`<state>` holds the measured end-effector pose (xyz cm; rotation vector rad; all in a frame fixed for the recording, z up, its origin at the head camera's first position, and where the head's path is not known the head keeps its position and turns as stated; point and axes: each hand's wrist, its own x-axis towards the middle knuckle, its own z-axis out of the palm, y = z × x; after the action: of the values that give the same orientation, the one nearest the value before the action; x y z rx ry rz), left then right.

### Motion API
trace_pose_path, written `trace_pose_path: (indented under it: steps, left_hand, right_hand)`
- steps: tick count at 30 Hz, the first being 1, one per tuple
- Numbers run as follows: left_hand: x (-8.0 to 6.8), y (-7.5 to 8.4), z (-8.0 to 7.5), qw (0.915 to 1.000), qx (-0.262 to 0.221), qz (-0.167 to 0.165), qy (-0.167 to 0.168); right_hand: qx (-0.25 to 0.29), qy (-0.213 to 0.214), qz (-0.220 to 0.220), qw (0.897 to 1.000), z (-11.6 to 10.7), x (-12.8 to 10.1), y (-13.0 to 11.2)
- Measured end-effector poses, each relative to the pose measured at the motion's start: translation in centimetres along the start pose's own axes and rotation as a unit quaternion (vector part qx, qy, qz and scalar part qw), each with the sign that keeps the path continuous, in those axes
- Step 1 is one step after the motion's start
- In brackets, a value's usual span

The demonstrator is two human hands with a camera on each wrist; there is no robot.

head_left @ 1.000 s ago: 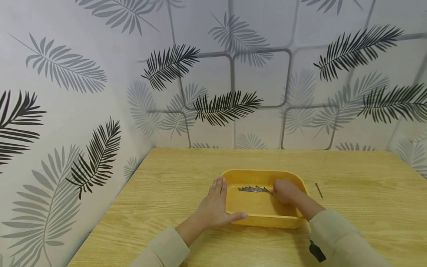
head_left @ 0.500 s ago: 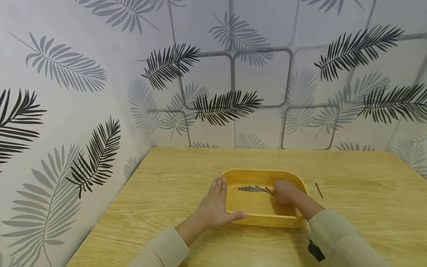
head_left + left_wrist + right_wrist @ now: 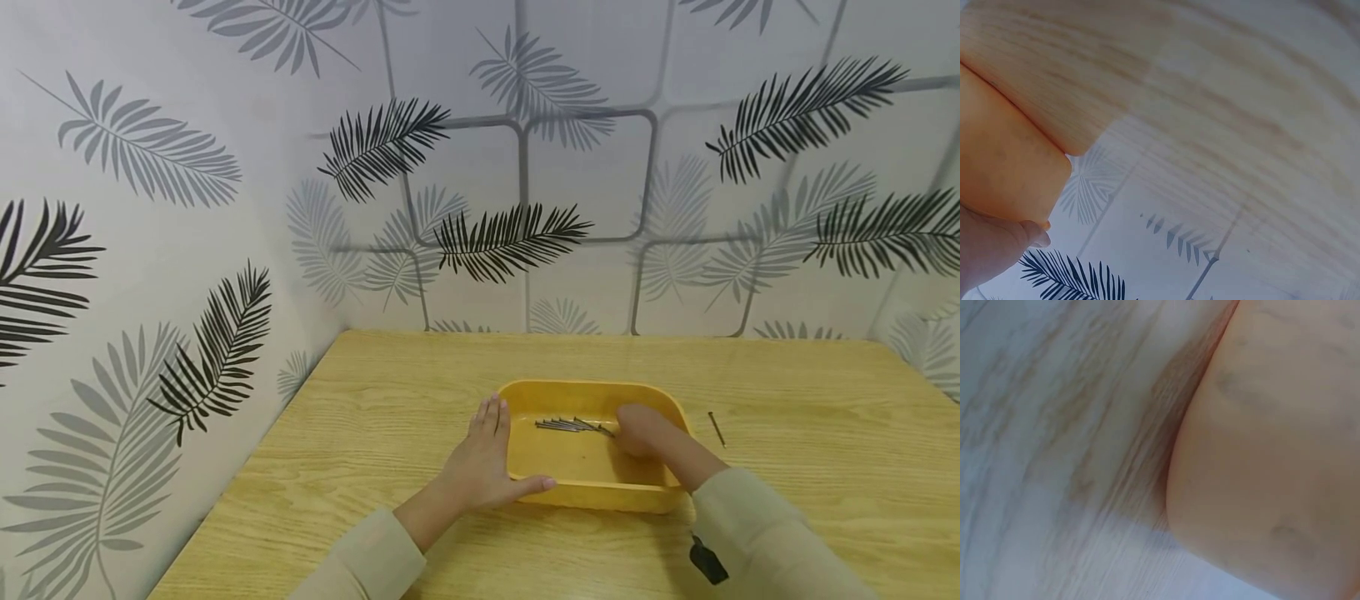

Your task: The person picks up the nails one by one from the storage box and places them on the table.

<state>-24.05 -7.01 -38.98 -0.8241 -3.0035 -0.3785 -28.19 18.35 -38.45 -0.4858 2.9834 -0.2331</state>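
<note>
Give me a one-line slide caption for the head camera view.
Left hand steadies a yellow plastic tray on a wooden table while the right hand reaches the thin metal nails inside.

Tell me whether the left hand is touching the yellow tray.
Touching. The head view shows the left hand flat against the yellow tray, fingers along its left wall and thumb lying against the near rim, with no gap visible.

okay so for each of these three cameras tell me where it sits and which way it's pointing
Head: on the person's head, looking forward and down at the table, yellow tray, nails, left hand, right hand and both sleeves.
Left wrist: beside the tray's outer wall, facing table and wallpaper; a bit of a finger shows.
Right wrist: close against the tray's wall and tabletop; no hand visible.
Shared: all three show tray and table.
</note>
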Motion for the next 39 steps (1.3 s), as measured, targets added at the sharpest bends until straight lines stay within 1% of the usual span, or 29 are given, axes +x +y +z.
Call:
trace_pose_path:
  steps: [2, 5, 8, 9, 11, 13, 15, 16, 18, 20, 21, 23, 25, 28, 37, 39]
  left_hand:
    - [0.0, 0.0, 0.0, 1.0000, 0.000, 0.000, 0.000]
    - [0.0, 0.0, 0.1, 1.0000, -0.002, 0.000, -0.001]
    - [0.0, -0.1, 0.1, 1.0000, -0.005, 0.001, -0.001]
    - [0.1, -0.1, 0.1, 1.0000, -0.005, 0.002, -0.001]
    - [0.1, -0.1, 0.2, 1.0000, -0.006, 0.002, -0.001]
    - [0.0, -0.1, 0.2, 1.0000, -0.007, 0.001, -0.001]
    - [0.0, -0.1, 0.2, 1.0000, -0.008, 0.001, 0.000]
    - [0.0, -0.1, 0.2, 0.9999, -0.010, 0.000, 0.000]
    - [0.0, -0.1, 0.2, 1.0000, -0.010, 0.000, 0.000]
    - [-0.1, -0.1, 0.2, 1.0000, -0.010, 0.001, 0.000]
    - [-0.1, -0.1, 0.2, 1.0000, -0.010, 0.001, 0.001]
    - [-0.1, -0.1, 0.2, 0.9999, -0.010, 0.001, 0.000]
    - [-0.1, 0.0, 0.2, 0.9999, -0.011, 0.001, 0.001]
    - [0.0, -0.1, 0.2, 1.0000, -0.007, 0.002, 0.002]
    - [0.1, -0.1, 0.2, 0.9999, -0.003, 0.007, 0.008]
    - [0.1, -0.1, 0.2, 0.9999, -0.003, 0.007, 0.007]
  right_hand:
    - [0.004, 0.012, 0.007, 1.000, -0.2, -0.3, -0.2]
    - [0.003, 0.052, 0.003, 0.999, -0.1, -0.5, 0.0]
    - [0.014, 0.086, -0.003, 0.996, 0.6, 0.3, 1.1]
    - [0.016, 0.098, -0.008, 0.995, 1.1, 0.8, 1.8]
    - [0.026, 0.104, -0.004, 0.994, 2.5, 2.2, 3.6]
    - [0.039, 0.140, -0.032, 0.989, 5.0, 4.3, 6.5]
    - [0.042, 0.141, -0.026, 0.989, 5.7, 5.0, 7.3]
    - [0.047, 0.141, -0.022, 0.989, 5.7, 5.0, 7.3]
    - [0.062, 0.146, -0.016, 0.987, 4.9, 4.1, 6.2]
    - [0.075, 0.121, 0.022, 0.989, 2.4, 2.0, 3.4]
    - [0.081, 0.129, 0.017, 0.988, 1.8, 1.3, 2.6]
    - [0.096, 0.137, 0.020, 0.986, 0.6, 0.1, 1.1]
    - [0.107, 0.139, 0.021, 0.984, -0.1, -0.6, 0.3]
    - [0.121, 0.132, 0.034, 0.983, -0.4, -0.9, -0.1]
    - [0.177, 0.111, 0.034, 0.977, -1.2, -1.2, -0.3]
    - [0.186, 0.103, 0.044, 0.976, -1.3, -1.2, -0.3]
